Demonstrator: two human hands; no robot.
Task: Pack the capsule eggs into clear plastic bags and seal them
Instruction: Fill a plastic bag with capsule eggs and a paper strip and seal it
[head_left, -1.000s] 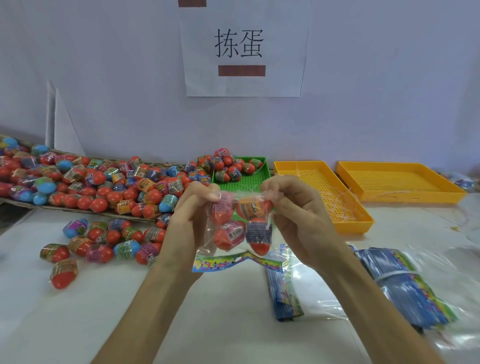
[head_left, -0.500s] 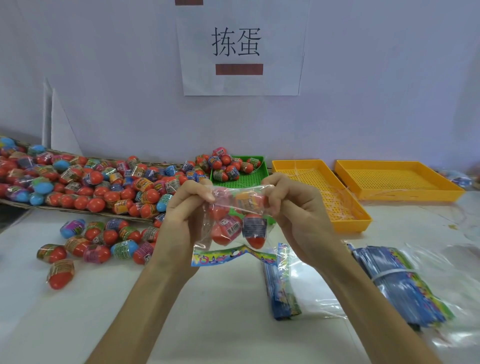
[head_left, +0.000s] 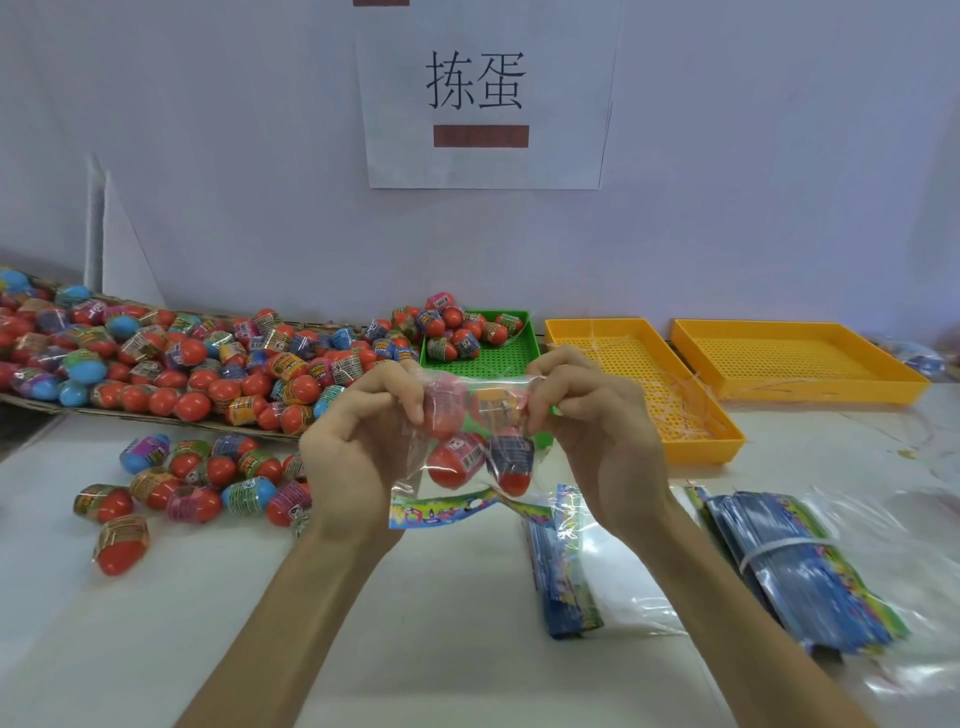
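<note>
Sealing step: I watch both hands hold one filled clear plastic bag (head_left: 470, 441) in the air above the white table (head_left: 156, 623), in front of the green tray (head_left: 530, 325).
Left hand: my view shows the left hand (head_left: 358, 441) curled, its thumb and fingertips pinching the bag's top edge at the left corner.
Right hand: the right hand (head_left: 597, 431) is curled the same way and pinches the top edge at the right corner.
Bag contents: about four capsule eggs (head_left: 457, 460) sit inside, two low and plain to see, two higher and partly hidden behind fingers; a colourful printed strip (head_left: 441, 512) hangs at the bottom.
Change over the last second: the hands have moved apart along the top edge, from close together near the middle out toward the two corners, so the mouth now looks drawn flat and taut.
Meaning for the task: I judge the closure is being pressed shut along its length; whether it is fully closed I cannot tell, as the film is clear and glare hides the seam.
Supply on the left: a long heap of loose eggs (head_left: 182, 364) lies on a flat board, with more scattered on the table just in front of it.
Supply on the right: bundles of flat empty bags (head_left: 800, 566) lie near the right forearm.
Far side: two yellow trays (head_left: 727, 447) stand beside the green one, holding only thin plastic strands.
Next, as I judge it: set this bag down once closed, then take a fresh one.
</note>
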